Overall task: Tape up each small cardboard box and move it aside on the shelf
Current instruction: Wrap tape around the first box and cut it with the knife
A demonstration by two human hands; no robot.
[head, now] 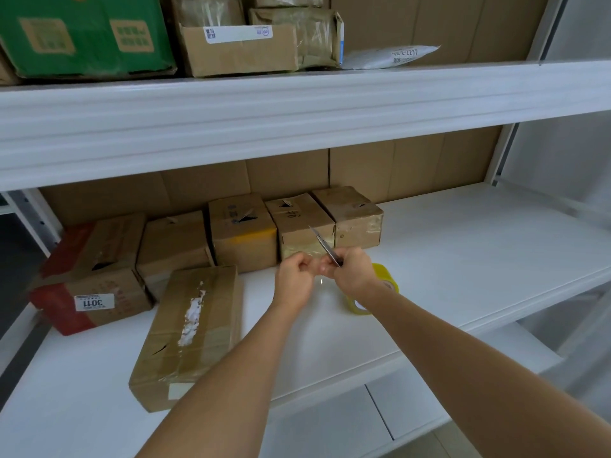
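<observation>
- The tape roll (385,289) stood on the white shelf (463,259), its left part hidden behind the right wrist; only its yellowish rim and lower edge showed.
- Whether a strip of tape ran between the hands could not be made out: only a faint glint showed just below the fingers.
- The scissors (325,247) were partly buried in the right hand (352,271); the blades stuck up and to the left, and the handles did not show.
- The right hand was curled round the scissors.
- The left hand (294,276) was curled with fingertips pinched together just beside the right hand; what it pinched was too small to tell.
- Both hands hovered directly before a row of small boxes (299,226) standing side by side at the back of the shelf, the blade tips overlapping one box's front.
- A flat taped box (191,328) lay near the shelf's front edge, left of the left forearm.
- A red-edged box (89,279) sat at the far left, its label blurred.
- Parcels on the upper shelf (231,41) were cut off by the top edge.
</observation>
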